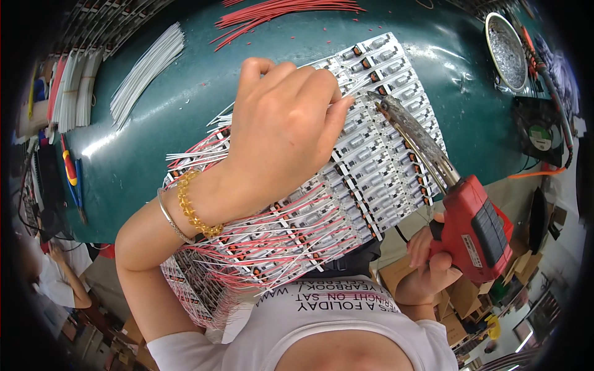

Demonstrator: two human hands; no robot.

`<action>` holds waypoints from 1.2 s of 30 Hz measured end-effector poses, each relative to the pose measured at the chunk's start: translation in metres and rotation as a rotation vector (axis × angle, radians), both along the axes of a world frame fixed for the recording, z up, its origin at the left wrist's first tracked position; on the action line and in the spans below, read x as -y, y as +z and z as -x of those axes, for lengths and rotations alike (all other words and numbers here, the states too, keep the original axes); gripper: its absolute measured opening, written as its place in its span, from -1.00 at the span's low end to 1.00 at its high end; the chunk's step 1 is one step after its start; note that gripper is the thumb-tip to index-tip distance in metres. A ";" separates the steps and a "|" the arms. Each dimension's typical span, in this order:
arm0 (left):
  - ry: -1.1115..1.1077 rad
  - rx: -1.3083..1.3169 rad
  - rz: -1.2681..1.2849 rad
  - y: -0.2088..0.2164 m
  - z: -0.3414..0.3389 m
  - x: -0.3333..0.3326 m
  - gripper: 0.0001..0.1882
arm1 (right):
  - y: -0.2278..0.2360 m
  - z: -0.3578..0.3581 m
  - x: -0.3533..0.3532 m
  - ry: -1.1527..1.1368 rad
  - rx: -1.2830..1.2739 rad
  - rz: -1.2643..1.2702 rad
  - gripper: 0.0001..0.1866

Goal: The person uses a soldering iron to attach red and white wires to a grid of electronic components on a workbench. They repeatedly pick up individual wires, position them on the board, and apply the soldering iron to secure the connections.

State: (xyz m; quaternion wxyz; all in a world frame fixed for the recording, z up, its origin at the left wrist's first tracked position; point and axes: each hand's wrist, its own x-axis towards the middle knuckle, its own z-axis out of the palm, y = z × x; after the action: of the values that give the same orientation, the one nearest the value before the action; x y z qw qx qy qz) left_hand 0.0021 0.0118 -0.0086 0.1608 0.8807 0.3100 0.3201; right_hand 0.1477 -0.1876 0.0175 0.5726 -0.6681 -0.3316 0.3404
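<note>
A large panel of small white circuit boards [383, 167], set with rows of small parts, slants across the near edge of the table and over my lap. Red and white wires [291, 226] are attached along its lower left part. Above the panel, my left hand [288, 117] is closed in a pinch, with white wires showing on both sides of it. Its fingertips are partly hidden. My right hand [430, 256] grips a red soldering gun [476, 229] by its handle. The gun's dark tip points up and left over the panel, close to my left fingertips.
Bundled white wires [148, 74] and loose red wires [291, 11] lie on the green table [204, 80]. A round tin [507, 52] and a black fan [538, 133] are at right. A screwdriver [69, 168] lies at left, near another person's arm [71, 272].
</note>
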 end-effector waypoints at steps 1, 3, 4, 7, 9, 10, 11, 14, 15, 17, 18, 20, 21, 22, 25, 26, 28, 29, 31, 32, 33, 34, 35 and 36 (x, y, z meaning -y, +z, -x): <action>0.000 -0.002 -0.006 0.000 0.000 0.000 -0.85 | -0.001 0.000 0.001 -0.020 0.015 0.013 -0.19; 0.005 -0.004 -0.004 0.000 0.000 0.001 -0.85 | -0.005 0.001 0.002 -0.061 0.045 0.039 -0.19; 0.006 -0.004 -0.003 0.000 -0.001 0.001 -0.85 | -0.005 0.002 0.002 -0.053 0.040 0.025 -0.19; 0.005 -0.009 0.000 0.000 0.000 0.000 -0.84 | -0.015 -0.004 0.013 -0.208 -0.165 0.025 -0.18; 0.007 -0.004 0.003 0.001 0.001 0.000 -0.85 | -0.030 -0.013 0.035 -0.382 -0.364 0.048 -0.18; 0.005 -0.005 0.002 0.002 0.000 0.001 -0.85 | -0.030 -0.013 0.035 -0.389 -0.372 0.040 -0.18; 0.000 -0.003 -0.009 0.000 -0.002 0.002 -0.84 | -0.013 -0.003 0.014 -0.236 -0.191 -0.001 -0.18; 0.000 0.004 -0.018 -0.001 -0.001 0.001 -0.85 | -0.005 0.001 0.005 -0.070 -0.020 -0.028 -0.17; -0.001 -0.004 -0.014 0.000 -0.001 0.001 -0.86 | -0.006 0.000 0.006 -0.066 -0.027 -0.024 -0.17; -0.001 0.017 -0.059 0.001 0.001 0.000 -0.87 | -0.004 -0.001 0.007 -0.060 -0.043 -0.027 -0.16; -0.002 0.047 -0.109 0.001 0.001 -0.003 -0.88 | -0.003 -0.001 0.007 -0.057 -0.051 -0.029 -0.15; -0.022 0.100 -0.154 0.003 0.002 -0.005 -0.89 | -0.005 -0.006 0.011 -0.032 -0.048 -0.044 -0.14; -0.038 0.122 -0.154 0.008 0.003 -0.004 -0.90 | -0.006 -0.008 0.012 -0.020 -0.046 -0.051 -0.14; -0.051 0.140 -0.153 0.011 0.005 -0.002 -0.91 | -0.006 -0.009 0.014 -0.028 -0.057 -0.051 -0.13; -0.040 0.062 0.191 0.012 0.003 0.011 -0.90 | -0.004 -0.009 0.020 -0.053 -0.074 -0.045 -0.13; -0.033 0.047 0.188 0.011 0.002 0.011 -0.90 | -0.003 -0.007 0.021 -0.062 -0.068 -0.041 -0.13; -0.019 0.016 0.182 0.010 0.000 0.010 -0.89 | -0.002 -0.005 0.021 -0.060 -0.057 -0.029 -0.14; -0.022 0.001 0.160 0.009 0.000 0.011 -0.89 | -0.003 -0.005 0.019 -0.050 -0.051 -0.022 -0.15; -0.031 -0.024 0.117 0.007 0.001 0.012 -0.88 | -0.005 -0.005 0.017 -0.036 -0.054 -0.015 -0.17; -0.034 -0.015 0.110 0.006 0.000 0.011 -0.87 | -0.006 -0.005 0.017 -0.032 -0.062 -0.015 -0.18; -0.037 -0.006 0.104 0.005 -0.001 0.011 -0.87 | -0.007 -0.004 0.018 -0.028 -0.071 -0.016 -0.20; -0.037 0.000 0.095 0.004 -0.001 0.011 -0.86 | -0.007 -0.004 0.018 -0.033 -0.073 -0.010 -0.21; -0.036 -0.002 0.090 0.004 -0.001 0.011 -0.86 | -0.007 -0.005 0.019 -0.037 -0.075 -0.003 -0.22; -0.036 -0.004 0.085 0.004 -0.001 0.012 -0.86 | -0.007 -0.005 0.019 -0.042 -0.078 0.003 -0.23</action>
State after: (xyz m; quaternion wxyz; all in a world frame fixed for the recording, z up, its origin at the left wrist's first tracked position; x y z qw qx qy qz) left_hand 0.0036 0.0002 -0.0042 0.2032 0.8789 0.3079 0.3022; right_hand 0.1527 -0.2069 0.0101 0.5910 -0.6619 -0.2946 0.3546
